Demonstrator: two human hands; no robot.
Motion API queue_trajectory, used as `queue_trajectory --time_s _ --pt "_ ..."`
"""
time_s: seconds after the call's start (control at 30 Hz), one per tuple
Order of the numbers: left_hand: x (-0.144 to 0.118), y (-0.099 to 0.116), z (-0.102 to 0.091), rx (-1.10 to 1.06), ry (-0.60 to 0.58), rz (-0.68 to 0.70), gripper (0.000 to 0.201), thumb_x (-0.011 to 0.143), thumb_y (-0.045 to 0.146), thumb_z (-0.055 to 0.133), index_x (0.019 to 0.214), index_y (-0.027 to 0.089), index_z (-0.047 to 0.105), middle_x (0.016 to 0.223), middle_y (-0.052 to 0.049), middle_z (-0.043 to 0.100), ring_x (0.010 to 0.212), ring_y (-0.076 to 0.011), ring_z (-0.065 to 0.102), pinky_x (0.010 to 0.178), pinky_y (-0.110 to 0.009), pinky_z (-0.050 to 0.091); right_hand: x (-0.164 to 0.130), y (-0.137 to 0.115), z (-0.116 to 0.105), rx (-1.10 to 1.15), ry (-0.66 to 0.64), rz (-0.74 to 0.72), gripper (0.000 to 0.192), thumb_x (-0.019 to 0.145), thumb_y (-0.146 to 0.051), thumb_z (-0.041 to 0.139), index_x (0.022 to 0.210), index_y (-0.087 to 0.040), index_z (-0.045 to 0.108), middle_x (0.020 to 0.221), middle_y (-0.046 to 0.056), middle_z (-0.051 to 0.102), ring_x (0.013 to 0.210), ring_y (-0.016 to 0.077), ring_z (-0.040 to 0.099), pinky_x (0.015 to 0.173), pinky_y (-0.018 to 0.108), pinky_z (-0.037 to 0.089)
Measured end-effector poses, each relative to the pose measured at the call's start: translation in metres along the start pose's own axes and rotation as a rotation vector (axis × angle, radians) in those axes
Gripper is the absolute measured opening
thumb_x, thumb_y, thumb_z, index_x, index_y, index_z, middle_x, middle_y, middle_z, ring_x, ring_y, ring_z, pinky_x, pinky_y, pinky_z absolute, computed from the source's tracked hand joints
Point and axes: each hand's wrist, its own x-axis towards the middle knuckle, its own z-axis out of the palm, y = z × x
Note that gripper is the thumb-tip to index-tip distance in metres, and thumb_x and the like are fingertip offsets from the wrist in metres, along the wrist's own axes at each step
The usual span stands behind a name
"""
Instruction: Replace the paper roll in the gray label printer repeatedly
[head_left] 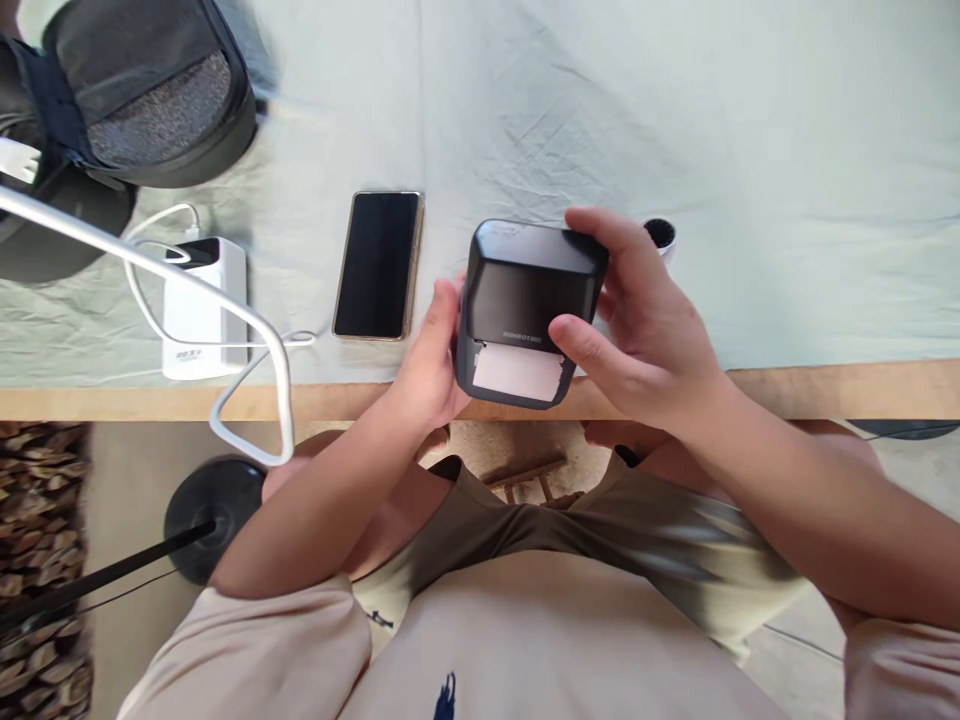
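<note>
— How did we hold it?
— Our right hand (645,320) and left hand (431,355) gripped the boxy, smooth black printer (525,300) over the table edge (825,385).
— Nearby?
— A glossy phone (379,263) lay on wrinkled cloth (675,120).

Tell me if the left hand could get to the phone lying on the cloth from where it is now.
Probably yes. The left hand rests against the side of the small dark printer, and the phone lies flat just beside it with only bare cloth between. It would have to let go of the printer first.
</note>
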Motion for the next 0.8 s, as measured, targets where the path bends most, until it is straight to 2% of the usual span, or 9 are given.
queue_trajectory --time_s 0.1,0.2,0.33,0.4,0.5,0.6,0.67,0.73,0.8 --pt "0.004 0.001 0.003 0.011 0.075 -0.049 0.058 0.109 0.072 0.052 0.115 0.021 0.079 0.116 -0.008 0.084 0.153 -0.0356 0.062 0.118 -0.044 0.063 0.001 0.003 -0.006 0.168 -0.033 0.026 0.063 0.105 -0.046 0.061 0.165 -0.033 0.046 0.173 0.01 0.052 0.167 0.0375 0.044 0.132 0.065 0.05" --pt "0.005 0.004 0.004 -0.002 0.104 -0.077 0.055 0.116 0.06 0.041 0.114 0.02 0.079 0.112 -0.007 0.085 0.148 -0.0317 0.067 0.12 -0.042 0.063 0.001 0.003 -0.011 0.224 -0.1 0.063 0.07 0.1 -0.046 0.066 0.167 -0.039 0.045 0.173 0.002 0.053 0.166 0.0362 0.047 0.136 0.065 0.046" --pt "0.006 0.007 0.002 -0.022 0.111 -0.029 0.042 0.115 0.05 0.052 0.106 0.02 0.08 0.107 -0.006 0.086 0.144 -0.0312 0.071 0.12 -0.042 0.063 -0.001 0.0 -0.014 0.203 -0.128 0.069 0.081 0.095 -0.039 0.072 0.168 -0.052 0.039 0.176 -0.008 0.049 0.169 0.0359 0.041 0.138 0.065 0.045" --pt "0.006 0.006 0.001 -0.022 0.111 0.005 0.035 0.113 0.046 0.059 0.103 0.02 0.08 0.107 -0.005 0.086 0.143 -0.0325 0.071 0.119 -0.043 0.063 -0.002 -0.001 -0.015 0.192 -0.127 0.052 0.086 0.094 -0.034 0.074 0.168 -0.055 0.037 0.176 -0.009 0.048 0.171 0.0358 0.039 0.139 0.065 0.044" --pt "0.007 0.004 0.0 -0.039 0.106 0.022 0.028 0.109 0.043 0.067 0.099 0.019 0.079 0.105 -0.005 0.085 0.144 -0.0341 0.07 0.119 -0.044 0.063 -0.002 -0.002 -0.017 0.176 -0.138 0.058 0.088 0.093 -0.032 0.076 0.167 -0.056 0.036 0.175 -0.007 0.049 0.167 0.0353 0.046 0.137 0.063 0.049" --pt "0.008 0.004 0.002 -0.06 0.082 -0.014 0.027 0.105 0.044 0.072 0.096 0.02 0.079 0.102 -0.006 0.085 0.147 -0.0358 0.067 0.121 -0.044 0.061 0.001 -0.006 -0.022 0.126 -0.115 0.045 0.082 0.093 -0.038 0.077 0.165 -0.046 0.04 0.172 0.001 0.051 0.162 0.0367 0.052 0.126 0.062 0.059" --pt "0.008 0.005 0.003 -0.083 0.022 -0.055 0.03 0.105 0.048 0.071 0.097 0.02 0.078 0.103 -0.007 0.085 0.148 -0.0368 0.066 0.121 -0.045 0.061 0.004 -0.011 -0.027 0.013 -0.031 0.023 0.072 0.091 -0.045 0.081 0.155 -0.037 0.051 0.16 0.009 0.059 0.151 0.0382 0.061 0.11 0.058 0.068" --pt "0.007 0.006 0.003 -0.102 -0.067 -0.072 0.035 0.104 0.055 0.069 0.1 0.021 0.078 0.108 -0.007 0.085 0.149 -0.0375 0.065 0.12 -0.046 0.062 0.007 -0.015 -0.03 -0.113 0.097 0.01 0.056 0.089 -0.048 0.085 0.137 -0.031 0.06 0.126 0.009 0.073 0.116 0.0316 0.077 0.083 0.047 0.07" --pt "0.007 0.006 0.0 -0.095 -0.147 -0.068 0.039 0.1 0.06 0.073 0.106 0.022 0.077 0.112 -0.006 0.084 0.146 -0.0371 0.067 0.116 -0.047 0.064 0.009 -0.017 -0.032 -0.122 0.223 -0.002 0.033 0.095 -0.042 0.081 0.119 -0.03 0.061 0.086 -0.002 0.067 0.071 0.0174 0.071 0.059 0.035 0.057"
